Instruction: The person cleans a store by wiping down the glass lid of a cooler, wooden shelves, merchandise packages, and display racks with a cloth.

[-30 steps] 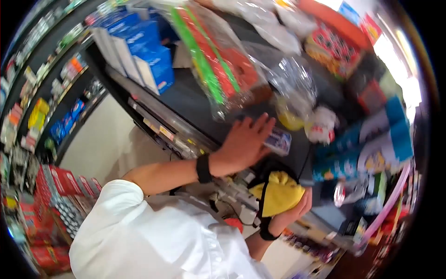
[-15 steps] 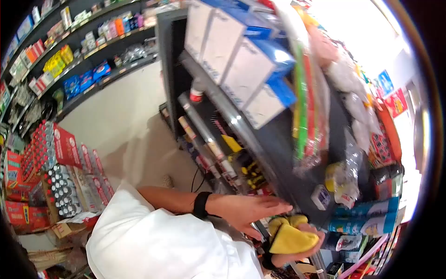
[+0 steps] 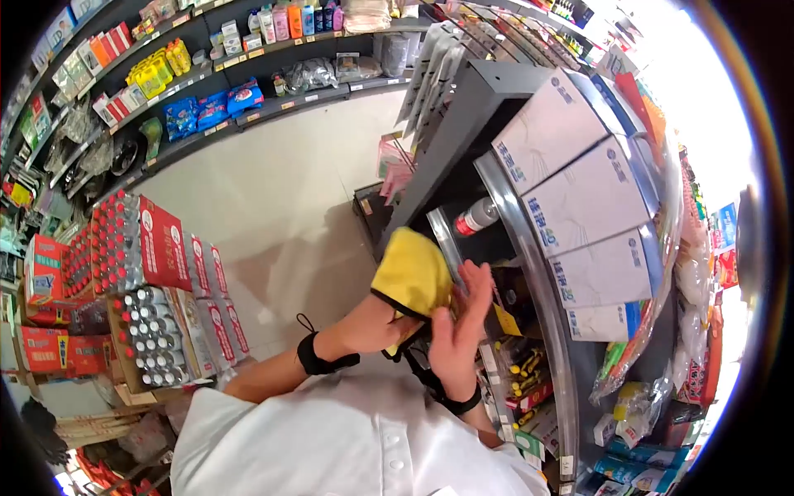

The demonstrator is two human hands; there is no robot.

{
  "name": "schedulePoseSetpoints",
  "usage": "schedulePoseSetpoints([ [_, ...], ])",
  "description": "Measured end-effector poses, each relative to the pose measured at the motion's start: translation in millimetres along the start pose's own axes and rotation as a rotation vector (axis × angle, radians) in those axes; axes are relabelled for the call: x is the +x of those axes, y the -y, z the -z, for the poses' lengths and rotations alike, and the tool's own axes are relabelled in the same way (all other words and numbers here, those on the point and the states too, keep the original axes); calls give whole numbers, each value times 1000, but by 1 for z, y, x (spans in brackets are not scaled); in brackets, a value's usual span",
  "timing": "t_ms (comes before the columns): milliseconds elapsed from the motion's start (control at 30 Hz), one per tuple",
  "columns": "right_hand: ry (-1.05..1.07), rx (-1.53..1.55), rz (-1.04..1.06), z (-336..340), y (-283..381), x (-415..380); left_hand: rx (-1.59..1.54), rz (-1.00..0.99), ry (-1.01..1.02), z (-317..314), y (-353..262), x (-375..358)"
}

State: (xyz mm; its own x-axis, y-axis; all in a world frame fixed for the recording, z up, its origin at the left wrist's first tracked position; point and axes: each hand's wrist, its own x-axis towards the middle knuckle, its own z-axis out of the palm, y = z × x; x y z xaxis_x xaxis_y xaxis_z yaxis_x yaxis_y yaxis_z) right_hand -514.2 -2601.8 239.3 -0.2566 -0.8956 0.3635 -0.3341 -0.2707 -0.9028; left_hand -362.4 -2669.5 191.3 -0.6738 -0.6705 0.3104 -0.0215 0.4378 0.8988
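A yellow cloth (image 3: 416,269) with a dark edge is bunched up in front of my chest. My left hand (image 3: 370,325) has its fingers closed round the cloth's lower left part. Just to the right, my right hand (image 3: 456,343) is held up with fingers stretched and thumb apart, at the cloth's right edge. A dark band circles each wrist. Beyond my right hand runs the metal-edged shelf (image 3: 542,273), where a red-labelled bottle (image 3: 477,217) lies on a lower level.
White and blue boxes (image 3: 589,198) line the upper shelf to the right, with plastic-wrapped goods beside them. Stacked drink packs (image 3: 157,331) stand on the left. Across the pale floor (image 3: 281,157) are wall shelves holding blue bags (image 3: 212,109) and bottles.
The yellow cloth has passed from my right hand to my left and moved up and left, away from the shelf. My view has turned, showing more of the aisle.
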Motion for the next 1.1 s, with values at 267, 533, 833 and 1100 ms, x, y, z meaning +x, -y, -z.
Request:
schedulePoseSetpoints([
  [267,156,-228,132,-64,-39,78,-31,21,-16,65,45,61],
  [533,-267,-299,480,-97,-83,190,238,-376,-38,132,80,210],
  [833,136,-103,311,-167,-124,289,31,153,65,260,141,204],
  [1100,381,-102,151,-295,-154,393,131,321,30,403,210,210],
])
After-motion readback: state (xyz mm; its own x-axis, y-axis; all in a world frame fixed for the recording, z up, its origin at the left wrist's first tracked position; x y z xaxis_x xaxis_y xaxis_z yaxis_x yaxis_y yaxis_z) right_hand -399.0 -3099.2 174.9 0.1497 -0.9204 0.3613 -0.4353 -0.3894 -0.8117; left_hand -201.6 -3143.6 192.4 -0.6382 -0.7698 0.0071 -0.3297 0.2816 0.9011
